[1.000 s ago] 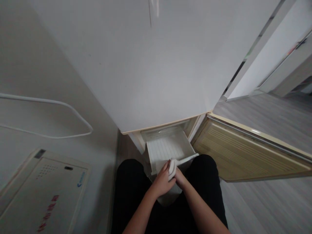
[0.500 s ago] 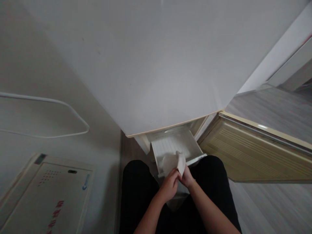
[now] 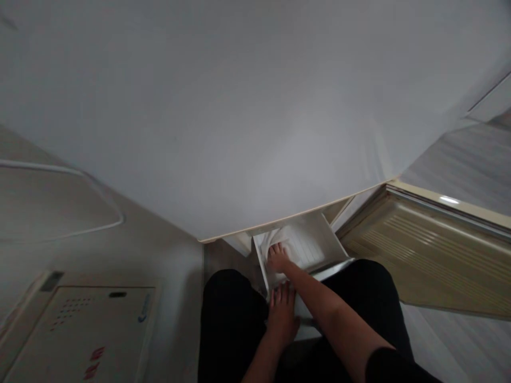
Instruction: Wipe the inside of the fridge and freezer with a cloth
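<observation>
A white drawer is pulled out of the open white cabinet, low between my knees. Inside it, toward the left side, my right hand presses down with spread fingers on a white cloth. The cloth lies partly under that hand, so some of it is hidden. My left hand rests over the drawer's front edge just below, its fingers stretched out and apart. The palms of both hands are out of sight.
The open door with a yellowish inner panel reaches out to the right. Above the drawer spreads the cabinet's large pale top. A wall box and a white cable are on the left. My black-clad knees flank the drawer.
The hands, earlier together on the cloth above the drawer front, have parted. My right hand has moved into the drawer with the cloth; my left has gone to the front edge. The view has shifted.
</observation>
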### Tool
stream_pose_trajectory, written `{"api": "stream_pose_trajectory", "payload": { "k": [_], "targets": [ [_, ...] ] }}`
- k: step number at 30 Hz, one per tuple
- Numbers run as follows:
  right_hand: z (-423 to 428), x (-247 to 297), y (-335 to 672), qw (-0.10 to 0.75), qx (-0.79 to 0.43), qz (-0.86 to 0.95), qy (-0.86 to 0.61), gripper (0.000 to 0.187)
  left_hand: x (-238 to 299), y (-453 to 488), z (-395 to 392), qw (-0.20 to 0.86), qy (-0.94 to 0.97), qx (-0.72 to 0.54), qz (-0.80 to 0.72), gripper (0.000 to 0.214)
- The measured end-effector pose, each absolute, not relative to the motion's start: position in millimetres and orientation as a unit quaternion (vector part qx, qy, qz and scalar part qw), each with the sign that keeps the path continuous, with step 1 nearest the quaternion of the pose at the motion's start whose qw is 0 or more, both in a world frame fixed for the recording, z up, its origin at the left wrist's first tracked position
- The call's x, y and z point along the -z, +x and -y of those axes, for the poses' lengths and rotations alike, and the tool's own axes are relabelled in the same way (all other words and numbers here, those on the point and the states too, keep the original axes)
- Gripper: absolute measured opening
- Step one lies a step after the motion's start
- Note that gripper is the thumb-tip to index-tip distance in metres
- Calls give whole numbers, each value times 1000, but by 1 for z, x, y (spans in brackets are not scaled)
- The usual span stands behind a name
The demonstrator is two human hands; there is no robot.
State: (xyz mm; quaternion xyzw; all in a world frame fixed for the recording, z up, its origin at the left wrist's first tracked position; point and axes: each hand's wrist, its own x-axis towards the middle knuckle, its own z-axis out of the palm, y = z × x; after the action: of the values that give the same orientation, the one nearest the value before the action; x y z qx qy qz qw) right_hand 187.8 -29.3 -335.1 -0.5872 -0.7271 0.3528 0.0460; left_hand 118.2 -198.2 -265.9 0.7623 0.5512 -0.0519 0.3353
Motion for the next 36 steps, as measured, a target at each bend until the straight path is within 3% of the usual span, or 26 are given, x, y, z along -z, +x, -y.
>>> {"api": "stream_pose_trajectory", "payload": {
  "k": [4, 7, 10, 19, 28, 36],
  "targets": [
    [10, 345, 161, -1, -300, 780, -549, 50, 270, 126, 195, 310, 749, 38, -584, 73],
    [-11, 349, 174, -26, -279, 795, -539, 60, 270, 136, 184, 300, 734, 55, -607, 65],
    [-30, 354, 217, -65, -261, 779, -566, 78, 268, 141, 173, 302, 721, 96, -617, 61],
    [-50, 350, 365, -100, -186, 704, -678, 88, 271, 157, 153, 284, 699, 125, -645, 42],
    [-43, 353, 296, -96, -234, 720, -646, 100, 273, 149, 161, 275, 698, 111, -652, 34],
    [0, 365, 193, -61, -273, 847, -452, 72, 280, 151, 164, 272, 700, 81, -655, 38]
  ]
}}
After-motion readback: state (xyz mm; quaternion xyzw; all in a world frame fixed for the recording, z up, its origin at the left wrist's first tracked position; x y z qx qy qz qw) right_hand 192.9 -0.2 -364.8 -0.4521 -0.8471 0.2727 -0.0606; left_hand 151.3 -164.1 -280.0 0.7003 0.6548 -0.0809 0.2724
